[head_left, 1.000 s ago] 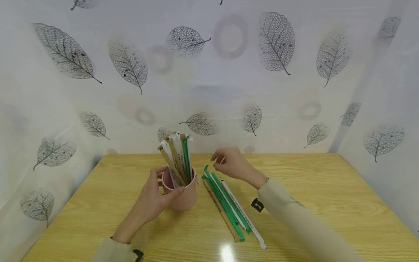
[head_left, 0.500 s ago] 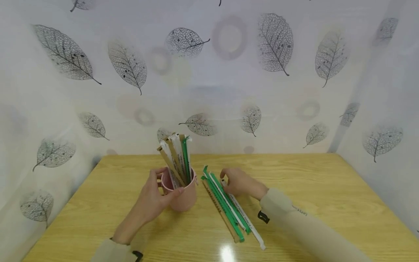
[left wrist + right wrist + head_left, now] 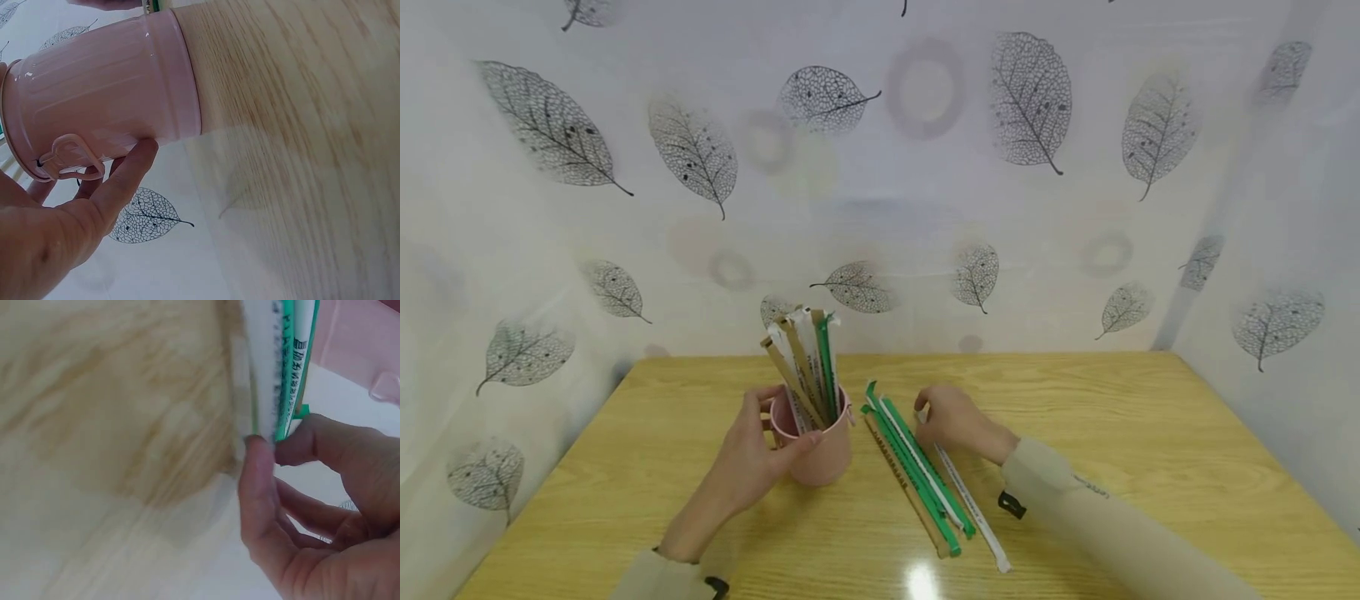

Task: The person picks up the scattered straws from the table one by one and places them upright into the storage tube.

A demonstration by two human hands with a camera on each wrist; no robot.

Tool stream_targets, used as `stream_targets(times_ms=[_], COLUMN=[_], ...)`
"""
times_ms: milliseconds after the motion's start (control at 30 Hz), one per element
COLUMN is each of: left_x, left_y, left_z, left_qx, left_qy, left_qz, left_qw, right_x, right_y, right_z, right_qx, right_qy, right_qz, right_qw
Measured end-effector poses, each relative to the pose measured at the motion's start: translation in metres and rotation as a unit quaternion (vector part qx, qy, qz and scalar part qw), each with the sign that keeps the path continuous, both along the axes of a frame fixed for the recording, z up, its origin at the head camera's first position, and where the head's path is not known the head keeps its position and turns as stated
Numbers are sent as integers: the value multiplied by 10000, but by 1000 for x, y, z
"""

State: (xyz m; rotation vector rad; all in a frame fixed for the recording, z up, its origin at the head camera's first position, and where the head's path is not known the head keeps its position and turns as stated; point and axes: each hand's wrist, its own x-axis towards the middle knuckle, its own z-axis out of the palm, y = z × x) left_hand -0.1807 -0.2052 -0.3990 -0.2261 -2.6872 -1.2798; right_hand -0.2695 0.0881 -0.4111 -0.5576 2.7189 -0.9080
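My left hand (image 3: 751, 457) grips a small pink metal bucket (image 3: 825, 457) at its left side, thumb over the near rim. Several paper-wrapped straws, brown, white and green, stand leaning in the bucket. In the left wrist view, fingers (image 3: 128, 181) curl around by the bucket's wire side loop (image 3: 94, 169). On the table, my right hand (image 3: 961, 425) pinches the upper end of a white wrapped straw (image 3: 972, 510) between thumb and forefinger. Left of that straw lie several more, including green straws (image 3: 917, 481) and a brown straw (image 3: 901, 477).
The wood-grain table (image 3: 1112, 417) stretches to both sides of the hands. Behind it hangs a pale cloth (image 3: 880, 167) printed with leaves. A black strap end (image 3: 1011, 504) hangs by the right sleeve.
My right hand has come down onto the white straw, taken its upper end and drawn it slightly right, away from the green ones. The left hand and bucket stay put.
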Motion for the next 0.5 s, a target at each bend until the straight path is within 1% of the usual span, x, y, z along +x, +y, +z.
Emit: stream_targets(times_ms=[33, 133, 267, 367, 500], left_x=[0, 0, 0, 0, 0], left_y=[0, 0, 1, 1, 0], left_z=[0, 0, 0, 0, 0], left_qx=[6, 19, 43, 44, 45], left_qy=[-16, -26, -16, -27, -57], left_qz=[-4, -28, -37, -31, -4], left_qw=[10000, 10000, 10000, 10000, 10000], right_x=[-1, -6, -10, -10, -10], right_y=[2, 6, 15, 21, 29], right_z=[0, 6, 22, 37, 55], right_qx=[-62, -213, -487, -862, -1441], right_qy=[83, 583, 1126, 1218, 1308], right_qz=[-53, -154, -198, -314, -363], right_qw=[9999, 9980, 9922, 9883, 9802])
